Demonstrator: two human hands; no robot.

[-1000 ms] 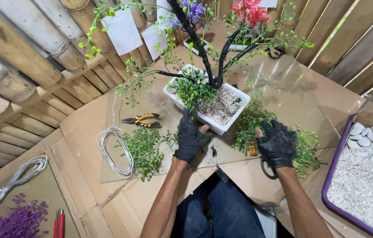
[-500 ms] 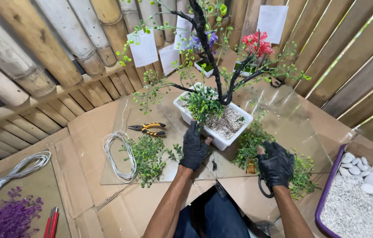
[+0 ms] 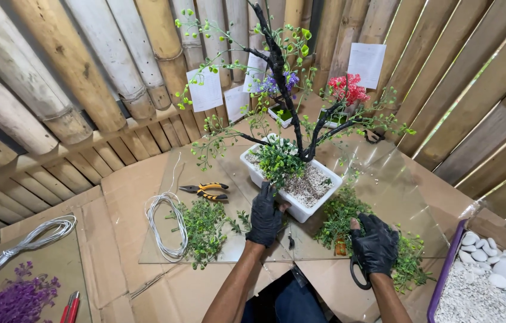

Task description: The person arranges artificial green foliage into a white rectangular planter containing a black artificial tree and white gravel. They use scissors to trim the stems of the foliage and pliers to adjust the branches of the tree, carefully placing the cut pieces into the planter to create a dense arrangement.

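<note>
Cardboard-covered bench, bamboo wall behind. Left hand (image 3: 266, 216) has moved up, fingers curled on the white planter (image 3: 293, 182) rim. Right hand (image 3: 375, 246) stays on green sprigs (image 3: 342, 214), fingers closed around scissors (image 3: 355, 272).

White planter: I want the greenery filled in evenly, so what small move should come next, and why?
Probably lift a sprig from the green pile with the right hand, which rests there holding scissors. The left hand already steadies the white planter, whose gravel still shows bare.

Two gloved hands (image 3: 265, 216), one white planter (image 3: 300, 206), two wire coils (image 3: 166, 230).
</note>
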